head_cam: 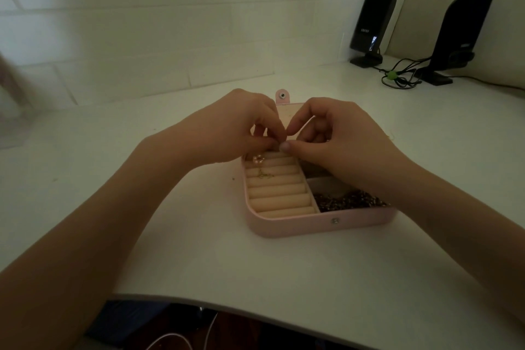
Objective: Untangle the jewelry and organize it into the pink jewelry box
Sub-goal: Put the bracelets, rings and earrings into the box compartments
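- Jewelry: the piece being worked is pinched between both hands over the far end of the pink jewelry box (298,224), just above the ring rolls (277,187). It is too small and too dimly lit to identify; no chain or clasp can be made out at the fingertips.
- Other pieces already in the box: a small pearl-like cluster (258,160) on the far rolls, a fine gold piece (264,175) lying across the rolls just nearer, and a dark beaded heap (348,200) in the near right compartment.
- Handling judgement: such pieces should be very light, limp and slippery, and fine links kink or snap under a hard pull. Best taken at a clasp or knot with fingertip pads, teased apart, not tugged.
- Left hand (235,128): palm down, fingers curled, thumb and forefinger closed together at the meeting point. What they grip is not visible.
- Right hand (335,136): knuckles raised, forefinger arched down, thumb extended leftward to touch the left fingertips; remaining fingers folded. Grip content likewise cannot be confirmed.
- Both forearms converge from the near table edge, the right crossing over the box's right compartments.
- Box: open on the white table (199,250), lid (287,113) tilted back behind the hands, snap tab (282,96) at its top.
- Surroundings: two black speakers (372,20) with cables at far right, well apart from the work.
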Demonstrator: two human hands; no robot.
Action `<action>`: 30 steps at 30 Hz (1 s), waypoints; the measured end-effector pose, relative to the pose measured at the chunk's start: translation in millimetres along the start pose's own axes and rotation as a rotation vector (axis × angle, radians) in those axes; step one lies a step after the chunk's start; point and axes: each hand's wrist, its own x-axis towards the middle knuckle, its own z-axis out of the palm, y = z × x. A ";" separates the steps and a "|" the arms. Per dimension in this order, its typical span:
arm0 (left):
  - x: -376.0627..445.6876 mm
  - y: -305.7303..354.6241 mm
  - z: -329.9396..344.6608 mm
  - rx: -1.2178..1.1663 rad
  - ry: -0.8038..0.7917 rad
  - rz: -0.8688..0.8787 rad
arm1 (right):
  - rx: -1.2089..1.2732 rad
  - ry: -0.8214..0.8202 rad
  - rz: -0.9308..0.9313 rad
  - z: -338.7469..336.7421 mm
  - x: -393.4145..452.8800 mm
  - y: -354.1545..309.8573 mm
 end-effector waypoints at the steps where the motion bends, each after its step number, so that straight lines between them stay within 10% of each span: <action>1: 0.1 0.0 0.5 0.004 -0.007 -0.001 | -0.002 -0.015 -0.002 -1.1 -0.3 -1.0; 12: -0.8 1.9 -1.1 -0.061 -0.036 0.017 | -0.028 -0.259 -0.070 -1.3 -5.6 -11.6; 21: -1.0 -0.5 -2.6 -0.093 -0.054 -0.086 | -0.072 0.067 0.101 -27.0 8.1 2.0; 30: -1.2 0.6 -1.4 -0.199 0.178 -0.144 | -0.425 -0.195 0.222 -50.6 11.6 8.9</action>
